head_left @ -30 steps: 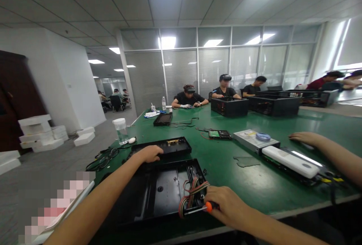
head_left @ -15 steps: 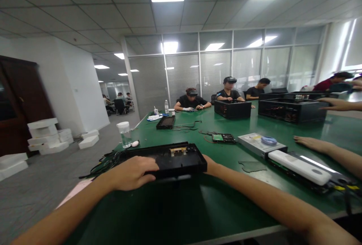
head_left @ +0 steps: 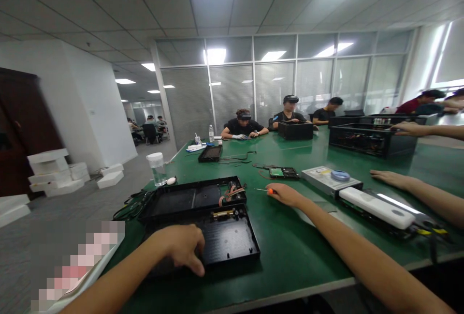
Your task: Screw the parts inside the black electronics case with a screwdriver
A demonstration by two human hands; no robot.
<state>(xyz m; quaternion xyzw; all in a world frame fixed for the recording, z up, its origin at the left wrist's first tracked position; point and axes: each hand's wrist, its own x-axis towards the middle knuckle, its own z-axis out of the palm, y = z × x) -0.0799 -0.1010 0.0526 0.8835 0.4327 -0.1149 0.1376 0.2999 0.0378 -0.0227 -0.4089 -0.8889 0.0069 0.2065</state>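
A black plastic casing lies on the green table in two shallow halves. Its front half (head_left: 234, 241) lies flat under my left hand (head_left: 183, 246), whose thumb and fingers are apart. A small circuit board with a brass-coloured part (head_left: 223, 214) sits near that half's far edge. Behind it is the rear half (head_left: 177, 200), with a multicoloured ribbon cable (head_left: 232, 195) at its right end. To the right, my right hand (head_left: 288, 194) is closed on a screwdriver (head_left: 270, 191) with an orange handle, its thin shaft pointing left toward the casing.
Black cables (head_left: 134, 205) and a lidded clear cup (head_left: 157, 171) are at the left. A hard drive (head_left: 283, 172), a grey metal drive (head_left: 322, 181) and a white device (head_left: 377, 205) lie to the right. Another person's hand (head_left: 389, 178) rests beyond them. Co-workers sit across the table.
The front half, held raised in both hands before, now lies on the table, uncovering the rear half. My right hand has left its edge and holds a screwdriver.
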